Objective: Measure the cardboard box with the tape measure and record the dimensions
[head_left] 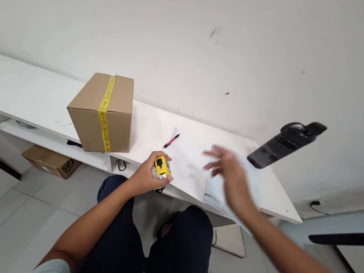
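A yellow and black tape measure (163, 166) is in my left hand (145, 177), fingers closed round it, just off the front edge of the white shelf. My right hand (228, 168) hovers over the open sheets of paper (189, 165), blurred by motion, with its fingers apart and nothing in them. On the paper's upper left part lies a red and black pen (171, 140). A closed cardboard box (103, 115) with a yellow printed tape strip stands on the shelf to the left of the tape measure.
A dark bottle (283, 145) stands at the back right of the white shelf (22, 85). Below, another cardboard box (51, 161) sits on the floor at left. A pale flat board (230, 239) lies under the shelf. A black plug (314, 203) is on the right wall.
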`<state>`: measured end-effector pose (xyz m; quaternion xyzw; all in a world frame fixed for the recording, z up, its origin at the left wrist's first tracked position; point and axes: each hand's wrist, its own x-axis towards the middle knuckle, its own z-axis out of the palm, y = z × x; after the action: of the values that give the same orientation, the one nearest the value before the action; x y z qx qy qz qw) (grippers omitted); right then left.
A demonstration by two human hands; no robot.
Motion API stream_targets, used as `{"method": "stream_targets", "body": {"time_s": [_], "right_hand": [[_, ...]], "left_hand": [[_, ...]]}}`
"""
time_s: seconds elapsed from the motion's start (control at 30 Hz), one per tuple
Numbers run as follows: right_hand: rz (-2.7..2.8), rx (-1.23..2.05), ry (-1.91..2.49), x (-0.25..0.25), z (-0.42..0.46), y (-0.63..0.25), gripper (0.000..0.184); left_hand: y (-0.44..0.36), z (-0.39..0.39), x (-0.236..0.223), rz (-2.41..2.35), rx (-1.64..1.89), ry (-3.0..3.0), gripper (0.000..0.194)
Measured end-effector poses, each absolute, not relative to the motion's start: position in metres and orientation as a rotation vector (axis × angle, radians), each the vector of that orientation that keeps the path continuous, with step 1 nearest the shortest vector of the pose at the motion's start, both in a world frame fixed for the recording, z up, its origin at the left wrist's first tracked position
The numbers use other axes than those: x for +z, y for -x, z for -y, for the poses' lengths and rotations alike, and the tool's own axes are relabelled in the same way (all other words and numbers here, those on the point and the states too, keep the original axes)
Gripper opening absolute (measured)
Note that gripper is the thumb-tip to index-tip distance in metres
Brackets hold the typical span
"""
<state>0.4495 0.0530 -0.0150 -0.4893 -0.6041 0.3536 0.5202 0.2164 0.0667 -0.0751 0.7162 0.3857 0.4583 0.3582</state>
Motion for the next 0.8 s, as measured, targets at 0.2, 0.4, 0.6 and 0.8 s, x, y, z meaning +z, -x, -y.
{"method": "stream_targets", "body": {"time_s": [0.2, 0.4, 0.6, 0.8], "right_hand": [[1.407, 1.797, 0.744, -0.037, -0.019, -0.373, 0.060], [1.369, 1.661, 0.758, 0.006, -0.046, -0.333, 0.051], [1.503, 1.403, 0.741, 0.027, -0.063, -0.299, 0.046], [1.455, 1.089, 0.780, 0.033, -0.106, -0.300, 0.047]], "left_hand": [[-0.182, -0.035, -0.029, -0.724, 1.253, -2.263, 0.086], [-0.141, -0.026, -0.014, -1.290, 1.720, -2.588, 0.073], [-0.089, -0.025, -0.008, -1.815, 1.943, -2.655, 0.054], [0.013, -0.065, 0.015, -2.209, 2.043, -2.507, 0.041]]}}
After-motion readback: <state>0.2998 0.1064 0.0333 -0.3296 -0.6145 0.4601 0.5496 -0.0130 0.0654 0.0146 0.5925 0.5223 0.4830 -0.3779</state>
